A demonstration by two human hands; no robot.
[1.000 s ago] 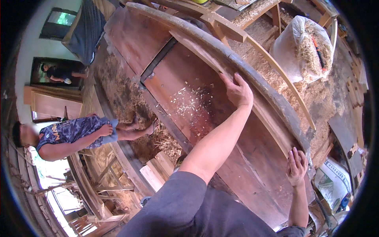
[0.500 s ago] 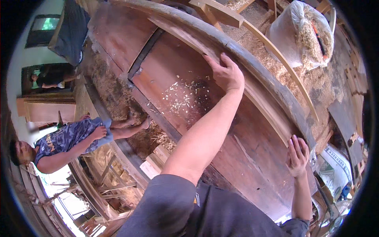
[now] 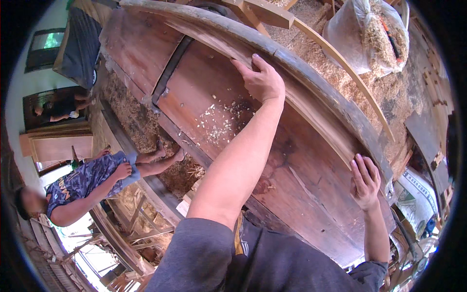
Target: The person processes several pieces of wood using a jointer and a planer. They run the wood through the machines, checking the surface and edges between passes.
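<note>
A long, pale brown wooden strip [image 3: 321, 119] runs along the inside of the curved grey rim [image 3: 317, 83] of a wooden boat hull. My left hand [image 3: 264, 82] grips the strip near its middle, with the thumb and index finger apart; its other fingers are partly hidden. At the strip's near right end, my right hand [image 3: 366, 182] is closed with the fingertips against the edge. Below the hands lie the hull's reddish-brown planks [image 3: 316, 194]. Light wood chips [image 3: 219, 119] are scattered on them, left of my left forearm.
A dark rib [image 3: 170, 70] crosses the hull. Beyond the rim are a curved wooden batten [image 3: 340, 58] and a white sack [image 3: 350, 36] of shavings. On the left stands another person [image 3: 90, 187] in a patterned shirt; a second person [image 3: 63, 106] is farther back.
The view has shifted slightly, and the hull now appears a little farther left and higher. Both hands remain on the strip at about the same places. The standing person has barely moved.
</note>
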